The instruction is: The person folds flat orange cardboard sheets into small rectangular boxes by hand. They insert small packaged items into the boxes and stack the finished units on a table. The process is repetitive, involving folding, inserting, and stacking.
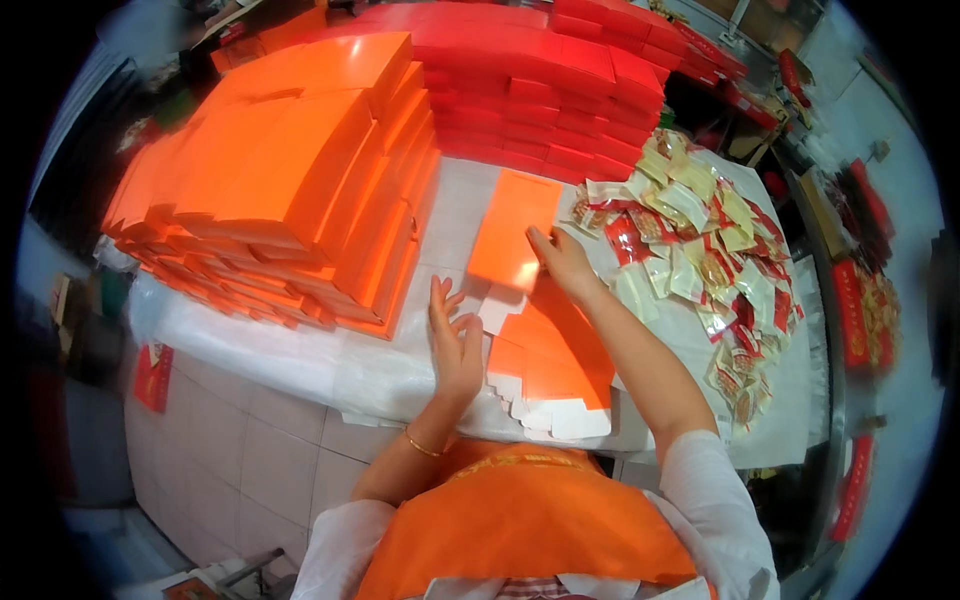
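My right hand (563,262) grips the right edge of an orange carton (512,225), its fingers closed around that side. Below this carton lies a fanned pile of flat orange cartons (560,345) with white flaps at their near ends. My left hand (457,338) is held just left of the pile, fingers apart and holding nothing. A bracelet circles the left wrist. To the right of my right hand spreads a heap of small sealed packets (690,210), cream and red, some with clear windows.
A tall stack of orange boxes (270,160) stands on the left of the white-covered table (385,375). Behind it rises a wall of red boxes (530,90). A red item (153,378) lies on the tiled floor at left. Red boxes (866,315) sit beyond the right edge.
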Demonstrator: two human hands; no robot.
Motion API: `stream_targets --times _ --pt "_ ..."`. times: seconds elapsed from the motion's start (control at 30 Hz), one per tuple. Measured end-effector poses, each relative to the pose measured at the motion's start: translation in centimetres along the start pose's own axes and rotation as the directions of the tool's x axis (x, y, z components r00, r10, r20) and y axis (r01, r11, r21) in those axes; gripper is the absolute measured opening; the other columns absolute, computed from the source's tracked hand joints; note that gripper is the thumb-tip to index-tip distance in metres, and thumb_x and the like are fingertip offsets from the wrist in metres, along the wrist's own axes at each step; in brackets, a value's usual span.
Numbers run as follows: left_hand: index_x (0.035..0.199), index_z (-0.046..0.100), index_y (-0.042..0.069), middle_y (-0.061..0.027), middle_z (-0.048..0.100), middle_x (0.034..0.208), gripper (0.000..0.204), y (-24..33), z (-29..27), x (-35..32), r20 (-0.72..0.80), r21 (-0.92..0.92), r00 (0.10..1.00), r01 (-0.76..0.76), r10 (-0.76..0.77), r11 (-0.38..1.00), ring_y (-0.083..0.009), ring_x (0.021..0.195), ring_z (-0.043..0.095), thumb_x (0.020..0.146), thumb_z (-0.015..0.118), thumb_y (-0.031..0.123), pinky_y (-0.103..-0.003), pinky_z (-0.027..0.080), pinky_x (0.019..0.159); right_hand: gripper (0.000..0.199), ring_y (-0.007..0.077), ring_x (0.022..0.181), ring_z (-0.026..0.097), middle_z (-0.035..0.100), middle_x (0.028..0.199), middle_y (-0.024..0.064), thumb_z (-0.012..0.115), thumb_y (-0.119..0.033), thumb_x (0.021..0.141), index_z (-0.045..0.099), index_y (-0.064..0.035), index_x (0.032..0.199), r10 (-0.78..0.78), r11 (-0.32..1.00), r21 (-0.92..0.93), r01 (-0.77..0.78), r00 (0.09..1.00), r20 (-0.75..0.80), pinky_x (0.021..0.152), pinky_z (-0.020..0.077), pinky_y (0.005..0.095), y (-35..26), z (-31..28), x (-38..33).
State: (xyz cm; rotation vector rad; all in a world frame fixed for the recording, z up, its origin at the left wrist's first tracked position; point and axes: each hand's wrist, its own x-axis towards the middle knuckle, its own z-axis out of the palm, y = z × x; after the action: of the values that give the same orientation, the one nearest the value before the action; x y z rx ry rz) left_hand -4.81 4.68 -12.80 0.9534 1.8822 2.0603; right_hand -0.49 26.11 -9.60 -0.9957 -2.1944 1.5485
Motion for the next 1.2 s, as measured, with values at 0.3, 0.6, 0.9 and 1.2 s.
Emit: stream_targets --times 0.3,0.6,0.9,1.2 --pt "0.137 0.037 -0.002 -0.0207 0.040 0.138 0.047 -0.4 -4.4 -2.8 0.018 0.231 0.995 -0.095 0.093 0.968 -0.0304 0.120 0.046 0.092 0.050 0.006 -0.037 0.046 0.090 0.055 0.0347 0.105 0.061 0.062 0.109 0.0280 0.054 -0.040 0.090 0.053 0.0072 0.119 -0.055 0.878 -0.479 0.009 0.995 -0.082 0.084 0.0501 0.0409 -1.3 8.5 12.2" --pt "0.122 0.050 -0.005 -0.0203 0.054 0.120 0.038 -0.4 -1.7 0.1 0.274 0.332 0.962 -0.084 -0.011 0.939 -0.0347 0.110 0.051 0.089 0.057 0.012 -0.039 0.046 0.090 0.038 0.0290 0.091 0.065 0.066 0.104 0.0171 0.056 -0.020 0.090 0.057 -0.0018 0.123 -0.266 0.964 -0.048 0.263 0.963 -0.055 0.079 0.0505 0.0378 3.0 2.6 4.6" --pt "0.111 0.057 -0.005 -0.0185 0.054 0.108 0.039 -3.3 5.1 3.9 0.443 0.632 0.896 -0.292 -0.025 0.718 -0.0348 0.102 0.051 0.084 0.065 0.022 -0.044 0.042 0.092 0.033 0.0322 0.093 0.055 0.053 0.101 0.0174 0.059 -0.016 0.089 0.060 0.0012 0.117 -0.276 0.761 -0.649 -0.008 0.901 -0.335 0.082 0.0462 0.0388 10.0 -4.8 -12.1" --pt "0.113 0.058 -0.002 -0.0176 0.054 0.109 0.039 -1.1 6.2 3.0 0.459 0.652 0.882 -0.250 -0.110 0.715 -0.0348 0.102 0.051 0.082 0.067 0.020 -0.042 0.043 0.091 0.024 0.0258 0.079 0.055 0.054 0.083 0.0104 0.069 -0.011 0.082 0.066 0.0004 0.102 -0.300 0.897 -0.424 0.126 0.877 -0.375 0.075 0.0456 0.0357 9.8 -3.6 -14.2"
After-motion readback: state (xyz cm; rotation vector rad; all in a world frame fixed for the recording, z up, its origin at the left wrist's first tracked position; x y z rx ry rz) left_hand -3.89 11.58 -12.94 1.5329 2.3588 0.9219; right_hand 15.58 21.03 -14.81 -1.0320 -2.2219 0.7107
